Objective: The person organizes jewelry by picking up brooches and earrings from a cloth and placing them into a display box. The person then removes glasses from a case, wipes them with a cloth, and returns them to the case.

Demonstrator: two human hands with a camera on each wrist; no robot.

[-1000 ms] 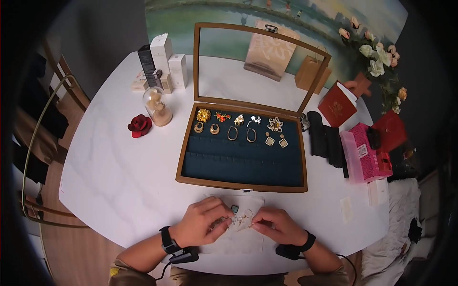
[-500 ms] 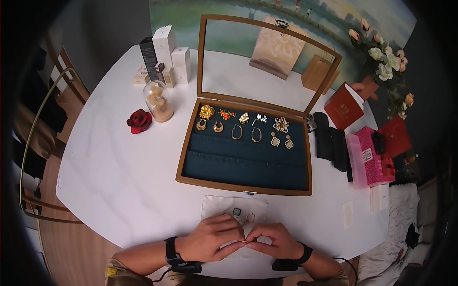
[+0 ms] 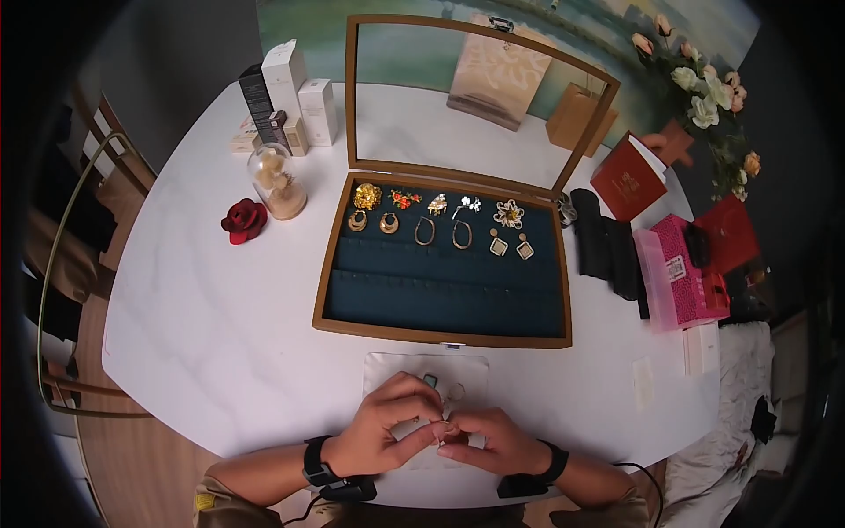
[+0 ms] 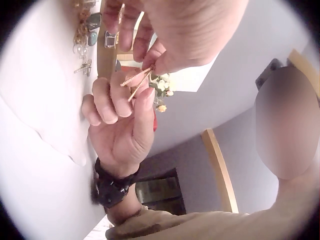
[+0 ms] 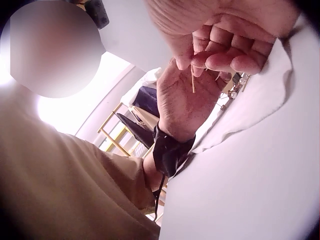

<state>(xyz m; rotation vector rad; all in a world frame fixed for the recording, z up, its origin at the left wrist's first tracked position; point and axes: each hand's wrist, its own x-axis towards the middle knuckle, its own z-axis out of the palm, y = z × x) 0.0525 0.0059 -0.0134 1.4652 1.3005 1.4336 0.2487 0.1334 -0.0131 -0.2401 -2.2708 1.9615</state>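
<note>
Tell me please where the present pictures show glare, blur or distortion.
Head view: the wooden lid bows along its top edge, and the picture corners are black. Left wrist view: the table looks nearly white, the person's head is blurred, but the gold-coloured piece is readable. Right wrist view: white glare lies at the left, above the sleeve; the person's head is also blurred.

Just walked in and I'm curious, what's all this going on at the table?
A person's left hand and right hand are holding a thin gold piece between them, above a white cloth. A green-stoned piece and other jewellery lie on that cloth. Beyond it sits an open wooden box, with earrings and other ornaments along its upper part.
</note>
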